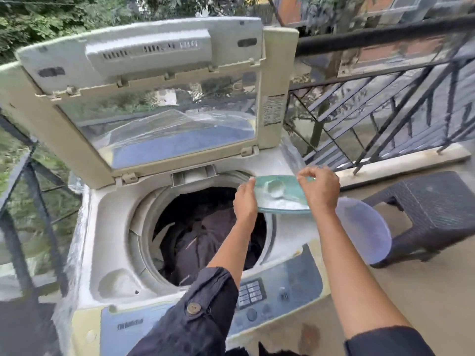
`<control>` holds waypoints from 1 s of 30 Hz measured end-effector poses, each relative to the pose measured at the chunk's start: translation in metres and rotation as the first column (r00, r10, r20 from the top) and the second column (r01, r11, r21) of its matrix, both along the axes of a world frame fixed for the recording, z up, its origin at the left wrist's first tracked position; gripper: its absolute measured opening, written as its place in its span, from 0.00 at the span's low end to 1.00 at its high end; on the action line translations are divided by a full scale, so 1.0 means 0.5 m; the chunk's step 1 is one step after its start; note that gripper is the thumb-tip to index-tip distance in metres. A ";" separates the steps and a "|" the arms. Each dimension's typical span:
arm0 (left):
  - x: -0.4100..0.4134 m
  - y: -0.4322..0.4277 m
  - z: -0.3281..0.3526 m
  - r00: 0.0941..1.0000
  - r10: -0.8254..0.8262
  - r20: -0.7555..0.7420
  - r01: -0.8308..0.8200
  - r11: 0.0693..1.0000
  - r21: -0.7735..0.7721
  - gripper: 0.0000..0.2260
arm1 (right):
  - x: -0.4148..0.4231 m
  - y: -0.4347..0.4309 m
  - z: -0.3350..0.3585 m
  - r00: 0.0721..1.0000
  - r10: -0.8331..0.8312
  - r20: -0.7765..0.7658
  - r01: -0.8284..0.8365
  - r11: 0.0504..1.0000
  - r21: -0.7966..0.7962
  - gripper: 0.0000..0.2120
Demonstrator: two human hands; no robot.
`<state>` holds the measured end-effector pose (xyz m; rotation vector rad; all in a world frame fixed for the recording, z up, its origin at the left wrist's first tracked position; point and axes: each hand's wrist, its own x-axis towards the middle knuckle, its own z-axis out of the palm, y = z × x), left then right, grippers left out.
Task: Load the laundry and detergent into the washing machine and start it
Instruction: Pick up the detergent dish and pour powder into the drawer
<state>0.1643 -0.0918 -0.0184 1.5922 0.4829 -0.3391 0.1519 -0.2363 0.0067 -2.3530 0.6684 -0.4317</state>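
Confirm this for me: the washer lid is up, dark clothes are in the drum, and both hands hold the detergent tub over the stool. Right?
Not quite. In the head view the left hand and right hand hold the detergent tub at the drum's right rim, over the washer, not over the stool. The lid is up and dark clothes are in the drum.

Daylit balcony, black railing point(380, 80), dark wicker stool point(437, 206), trees point(51, 19)
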 end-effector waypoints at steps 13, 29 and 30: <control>-0.048 -0.409 0.003 0.998 0.008 0.059 -0.008 1.000 0.011 0.19 | -0.123 -0.400 0.003 0.959 -0.283 -0.012 0.278 0.934 0.223 0.12; -0.009 -0.767 -0.047 0.991 -0.133 0.021 0.131 0.988 0.084 0.09 | -0.128 -0.740 -0.040 0.839 -0.525 -0.141 0.541 0.775 0.327 0.12; -0.005 -0.784 -0.053 0.989 -0.146 0.010 0.145 0.987 0.074 0.09 | -0.128 -0.757 -0.046 0.832 -0.537 -0.141 0.551 0.767 0.329 0.12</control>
